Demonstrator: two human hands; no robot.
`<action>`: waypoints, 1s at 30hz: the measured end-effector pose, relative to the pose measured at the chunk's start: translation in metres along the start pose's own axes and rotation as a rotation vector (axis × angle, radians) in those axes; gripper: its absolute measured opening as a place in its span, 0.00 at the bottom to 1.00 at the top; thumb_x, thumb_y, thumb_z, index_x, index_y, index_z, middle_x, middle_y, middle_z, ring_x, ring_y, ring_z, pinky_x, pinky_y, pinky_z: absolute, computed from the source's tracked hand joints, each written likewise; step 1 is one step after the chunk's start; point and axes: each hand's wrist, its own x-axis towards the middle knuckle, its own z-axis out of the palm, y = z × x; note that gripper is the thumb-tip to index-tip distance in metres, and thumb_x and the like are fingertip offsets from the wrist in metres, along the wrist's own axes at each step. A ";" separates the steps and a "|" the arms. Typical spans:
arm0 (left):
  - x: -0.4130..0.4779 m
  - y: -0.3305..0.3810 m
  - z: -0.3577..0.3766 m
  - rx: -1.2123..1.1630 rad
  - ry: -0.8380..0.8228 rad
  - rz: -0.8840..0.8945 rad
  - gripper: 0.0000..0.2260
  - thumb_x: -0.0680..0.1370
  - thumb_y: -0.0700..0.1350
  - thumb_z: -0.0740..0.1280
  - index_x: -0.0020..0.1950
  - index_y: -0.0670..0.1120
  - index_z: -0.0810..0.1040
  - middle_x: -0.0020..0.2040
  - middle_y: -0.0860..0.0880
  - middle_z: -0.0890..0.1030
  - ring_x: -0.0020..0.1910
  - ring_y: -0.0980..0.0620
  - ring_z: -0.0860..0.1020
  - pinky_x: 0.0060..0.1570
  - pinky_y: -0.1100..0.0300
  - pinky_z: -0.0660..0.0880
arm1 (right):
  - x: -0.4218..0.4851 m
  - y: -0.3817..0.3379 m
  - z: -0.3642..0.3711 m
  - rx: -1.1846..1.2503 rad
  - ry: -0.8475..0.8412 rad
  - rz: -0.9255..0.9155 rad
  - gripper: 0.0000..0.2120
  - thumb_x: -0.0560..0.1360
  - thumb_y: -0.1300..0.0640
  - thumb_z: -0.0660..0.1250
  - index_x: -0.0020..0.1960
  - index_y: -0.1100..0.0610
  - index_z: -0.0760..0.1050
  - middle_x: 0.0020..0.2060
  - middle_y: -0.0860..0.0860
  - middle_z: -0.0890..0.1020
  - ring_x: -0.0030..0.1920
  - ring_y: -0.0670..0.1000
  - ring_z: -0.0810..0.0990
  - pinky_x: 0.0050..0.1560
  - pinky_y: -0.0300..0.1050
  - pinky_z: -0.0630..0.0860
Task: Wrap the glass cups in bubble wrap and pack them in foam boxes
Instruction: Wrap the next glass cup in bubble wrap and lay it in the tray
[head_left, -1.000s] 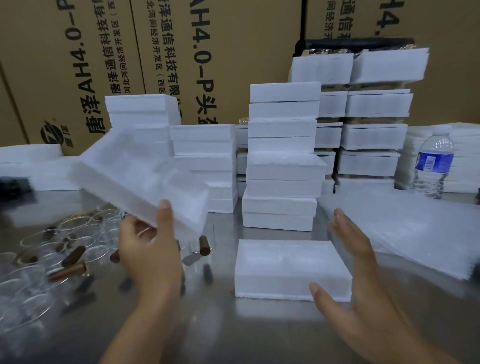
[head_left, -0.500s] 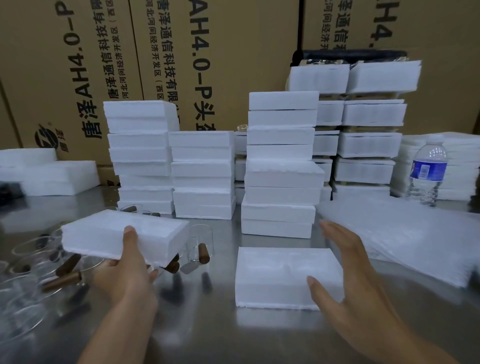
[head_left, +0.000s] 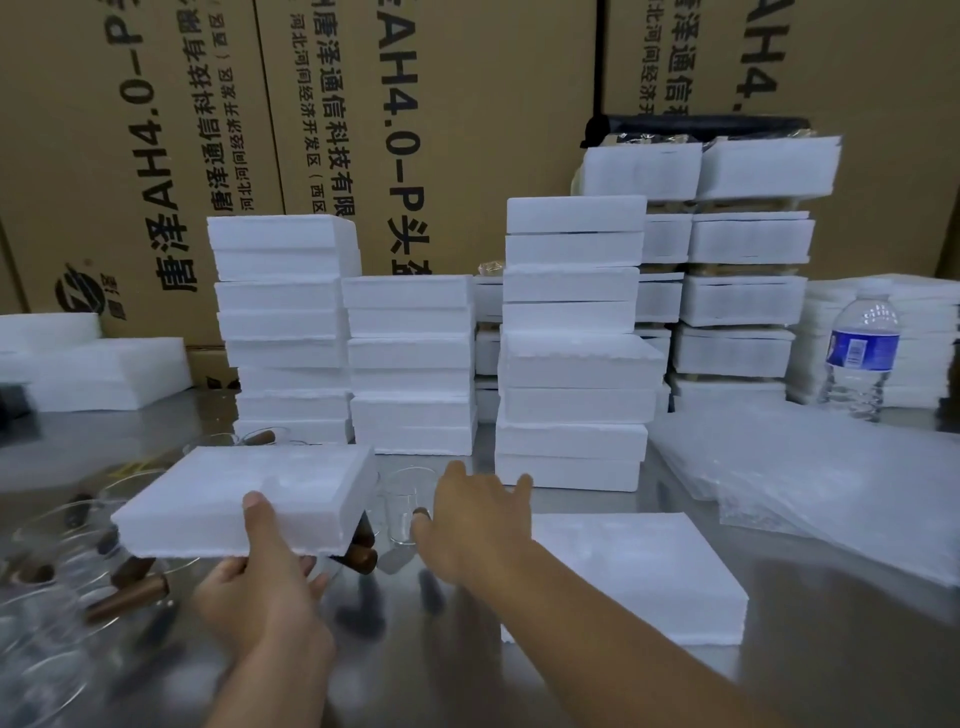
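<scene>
- My left hand (head_left: 260, 587) clamps the near edge of a foam piece (head_left: 249, 499), thumb on top and fingers underneath.
- The foam piece is held roughly level above the cluster of glass cups (head_left: 52, 571) at the left.
- My right hand (head_left: 467, 519) is stretched forward, fingers straight and spread, holding nothing.
- It lies just beside a single glass cup (head_left: 402, 506), which stands upright; contact cannot be confirmed.
- A foam box (head_left: 623, 577) lies flat on the steel table (head_left: 831, 649), partly under my right forearm.
- Bubble wrap sheets (head_left: 810, 478) lie at the right.

Printed cardboard cartons (head_left: 467, 130) behind steel table (head_left: 831, 675)
</scene>
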 end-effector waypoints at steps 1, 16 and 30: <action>0.000 -0.001 0.000 -0.003 -0.012 -0.002 0.21 0.72 0.61 0.69 0.50 0.44 0.76 0.46 0.45 0.80 0.34 0.53 0.77 0.29 0.61 0.71 | 0.003 -0.002 0.002 -0.011 -0.003 0.006 0.14 0.78 0.48 0.56 0.54 0.58 0.69 0.43 0.51 0.74 0.56 0.56 0.74 0.70 0.64 0.48; -0.026 0.010 -0.001 0.014 -0.007 0.504 0.15 0.77 0.54 0.65 0.41 0.56 0.57 0.38 0.53 0.68 0.31 0.65 0.71 0.31 0.74 0.68 | 0.004 0.016 -0.022 0.037 0.287 -0.012 0.15 0.80 0.57 0.56 0.35 0.54 0.65 0.31 0.48 0.70 0.34 0.51 0.66 0.50 0.47 0.63; -0.085 -0.019 0.010 0.233 -1.155 0.019 0.24 0.59 0.68 0.68 0.48 0.56 0.83 0.49 0.50 0.85 0.46 0.49 0.84 0.41 0.63 0.79 | -0.067 0.120 -0.047 0.804 0.120 -0.110 0.19 0.81 0.52 0.53 0.33 0.53 0.70 0.26 0.39 0.76 0.45 0.58 0.78 0.55 0.50 0.72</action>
